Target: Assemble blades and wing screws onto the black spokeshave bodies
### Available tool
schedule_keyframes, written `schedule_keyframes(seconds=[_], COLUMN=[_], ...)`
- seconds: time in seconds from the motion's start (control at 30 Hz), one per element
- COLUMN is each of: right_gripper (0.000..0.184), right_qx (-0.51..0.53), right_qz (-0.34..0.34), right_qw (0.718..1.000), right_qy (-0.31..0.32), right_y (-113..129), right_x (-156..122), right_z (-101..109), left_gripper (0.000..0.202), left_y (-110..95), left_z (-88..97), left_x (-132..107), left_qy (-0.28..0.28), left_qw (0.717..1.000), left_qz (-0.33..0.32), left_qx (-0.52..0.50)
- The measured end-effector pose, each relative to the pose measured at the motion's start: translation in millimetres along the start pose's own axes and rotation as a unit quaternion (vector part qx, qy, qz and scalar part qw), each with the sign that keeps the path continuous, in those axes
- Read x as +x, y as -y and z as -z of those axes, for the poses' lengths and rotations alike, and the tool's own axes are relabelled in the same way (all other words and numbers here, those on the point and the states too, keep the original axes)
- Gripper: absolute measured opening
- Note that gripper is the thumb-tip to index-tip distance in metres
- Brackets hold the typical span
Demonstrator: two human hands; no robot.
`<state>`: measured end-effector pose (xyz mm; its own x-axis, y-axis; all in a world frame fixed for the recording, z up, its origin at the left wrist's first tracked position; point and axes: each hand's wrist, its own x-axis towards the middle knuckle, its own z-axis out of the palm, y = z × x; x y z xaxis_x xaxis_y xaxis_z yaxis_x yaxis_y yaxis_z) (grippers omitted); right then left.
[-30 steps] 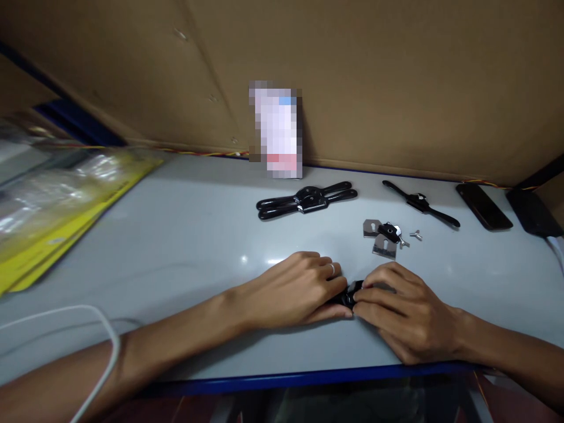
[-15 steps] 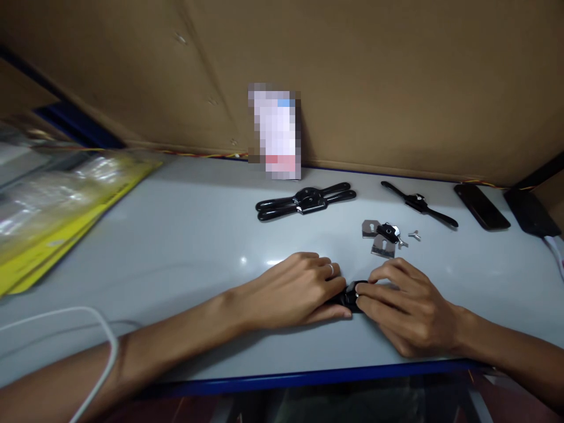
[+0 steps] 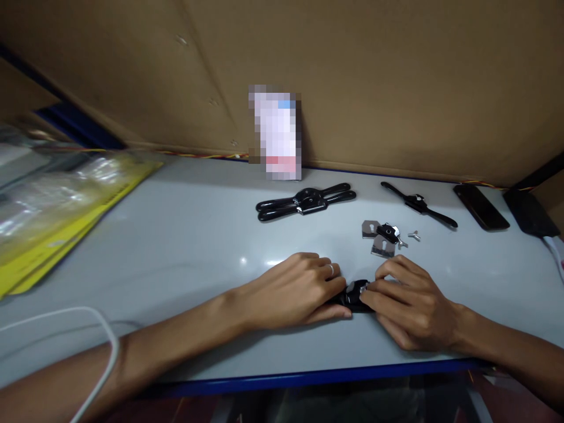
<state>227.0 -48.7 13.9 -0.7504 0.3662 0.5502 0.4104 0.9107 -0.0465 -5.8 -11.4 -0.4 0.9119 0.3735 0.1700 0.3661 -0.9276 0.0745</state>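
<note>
A black tool (image 3: 356, 299) is held flat on the grey surface (image 3: 207, 235), right of centre in the lower half of the frame. Its left part is covered by the left hand (image 3: 304, 288), which is laid palm down with the fingers curled around it. At the tool's middle, a small silver part (image 3: 363, 289) is pinched by the right hand (image 3: 409, 305), whose fingers are bent and nearly closed; the exact contact is partly hidden by the fingertips. Just above the right hand, two metal blades (image 3: 383, 247), a small black plate (image 3: 388, 232) and two silver wing screws (image 3: 414, 235) are grouped. Two black handled tools (image 3: 312, 202) are set side by side above centre, and a single black handled tool (image 3: 416, 203) is laid at a slant farther right. A dark phone (image 3: 482, 207) is placed at right, near the back edge. Yellow sheets (image 3: 83, 226) topped with clear plastic (image 3: 48, 191) are seen at left, and the left forearm is crossed by a white cable (image 3: 112, 352) at lower left.
</note>
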Motion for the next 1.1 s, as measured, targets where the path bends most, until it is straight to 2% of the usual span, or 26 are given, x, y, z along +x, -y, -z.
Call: schedule_keyframes(seconds=[0.17,0.5,1.1], right_gripper=[0.021,0.025,0.023], right_qx=[-0.012,0.033,-0.007], right_qz=[-0.011,0.035,-0.007], right_qw=[1.0,0.999,1.0], right_qy=[0.006,0.01,0.013], right_y=[-1.0,3.4,-3.0], right_x=[-0.8,2.3,-0.9], right_z=[-0.5,1.2,0.0], left_gripper=[0.051,0.046,0.047], left_y=[-0.1,0.1,0.5], left_z=[0.2,-0.1,-1.3], left_x=[-0.5,0.0,-1.3], left_qy=[0.0,0.014,0.014], left_qw=[1.0,1.0,1.0], left_qz=[0.001,0.001,0.004], left_qx=[0.0,0.003,0.005])
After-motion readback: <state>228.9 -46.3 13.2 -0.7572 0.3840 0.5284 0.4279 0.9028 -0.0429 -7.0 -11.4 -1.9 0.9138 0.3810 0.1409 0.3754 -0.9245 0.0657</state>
